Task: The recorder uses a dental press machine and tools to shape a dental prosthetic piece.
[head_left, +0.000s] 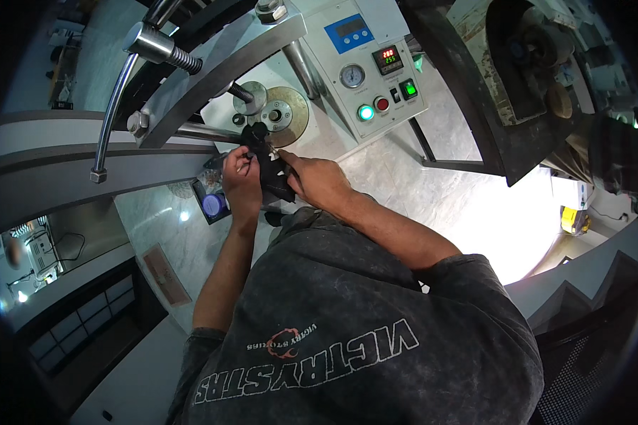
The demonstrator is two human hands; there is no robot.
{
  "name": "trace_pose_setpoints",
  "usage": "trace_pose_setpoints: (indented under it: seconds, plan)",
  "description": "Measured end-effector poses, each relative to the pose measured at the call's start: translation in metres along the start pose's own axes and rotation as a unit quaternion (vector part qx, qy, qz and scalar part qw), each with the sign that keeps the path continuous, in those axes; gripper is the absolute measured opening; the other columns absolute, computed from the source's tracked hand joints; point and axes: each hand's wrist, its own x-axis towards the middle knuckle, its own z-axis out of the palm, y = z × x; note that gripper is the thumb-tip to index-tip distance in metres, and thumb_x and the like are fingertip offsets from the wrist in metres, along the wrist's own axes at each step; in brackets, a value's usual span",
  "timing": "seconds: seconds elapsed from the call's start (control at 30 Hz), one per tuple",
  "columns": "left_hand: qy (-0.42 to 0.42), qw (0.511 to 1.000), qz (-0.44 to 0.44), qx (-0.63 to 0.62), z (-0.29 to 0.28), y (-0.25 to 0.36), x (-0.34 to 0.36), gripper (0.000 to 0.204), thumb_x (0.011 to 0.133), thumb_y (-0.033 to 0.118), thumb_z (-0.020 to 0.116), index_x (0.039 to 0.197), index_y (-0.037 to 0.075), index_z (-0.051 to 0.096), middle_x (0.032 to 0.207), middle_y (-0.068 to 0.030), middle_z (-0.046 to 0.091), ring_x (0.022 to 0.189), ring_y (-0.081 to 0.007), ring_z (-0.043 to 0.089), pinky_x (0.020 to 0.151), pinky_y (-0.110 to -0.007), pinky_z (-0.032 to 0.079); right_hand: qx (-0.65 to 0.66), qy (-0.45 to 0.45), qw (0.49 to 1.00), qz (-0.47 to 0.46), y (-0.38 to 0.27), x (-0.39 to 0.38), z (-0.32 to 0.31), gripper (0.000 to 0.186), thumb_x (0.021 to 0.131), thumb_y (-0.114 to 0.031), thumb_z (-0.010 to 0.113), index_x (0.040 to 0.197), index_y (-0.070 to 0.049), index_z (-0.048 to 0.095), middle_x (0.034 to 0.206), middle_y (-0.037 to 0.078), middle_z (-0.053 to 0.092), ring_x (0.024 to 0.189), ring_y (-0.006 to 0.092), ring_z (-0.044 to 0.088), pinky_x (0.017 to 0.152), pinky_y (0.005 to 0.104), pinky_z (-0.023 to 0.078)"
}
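Observation:
A black, soft-looking piece with small white marks (271,170) is between my hands, in front of the round metal plate (294,117) of a machine. My right hand (319,180) grips its right side, index finger stretched along the top and thumb lower down. Close against its left edge, my left hand (242,185) has its fingers curled in a pinch; what they hold is too small to tell. The far end of the black piece reaches a dark rounded part (255,132) by the plate, and I cannot tell whether they are joined.
A heavy metal frame with a screw handle (149,44) overhangs at the upper left. The white control box (365,78) with a gauge and lit buttons stands at the upper right. A dark tray holding a purple-lidded container (214,205) is left of my left hand.

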Motion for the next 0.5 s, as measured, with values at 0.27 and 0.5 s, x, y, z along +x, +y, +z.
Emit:
trace_pose_setpoints:
  seconds: [0.27,0.5]
  plan:
    - [-0.008,0.997,0.060,-0.043,-0.001,-0.004,0.001,0.025,0.096,0.000,0.061,0.121,0.000,0.061,0.116,-0.0081,0.060,0.102,-0.0153,0.062,0.090,-0.027,0.051,-0.012,-0.020,1.000,-0.013,0.005,0.002,-0.001,0.051,0.089,-0.022,0.062,0.137,-0.006,0.054,0.086,0.017,0.072,0.080,0.0350,0.071,0.070,0.0468,0.057]
    - [0.098,0.993,0.010,-0.071,-0.004,-0.002,-0.013,0.021,0.097,0.005,0.064,0.117,0.003,0.061,0.107,-0.0046,0.064,0.099,-0.0112,0.060,0.088,-0.025,0.047,-0.005,0.013,0.999,0.029,0.004,0.000,-0.012,0.049,0.090,-0.022,0.063,0.135,-0.005,0.053,0.089,0.018,0.071,0.080,0.0376,0.071,0.072,0.0485,0.056]
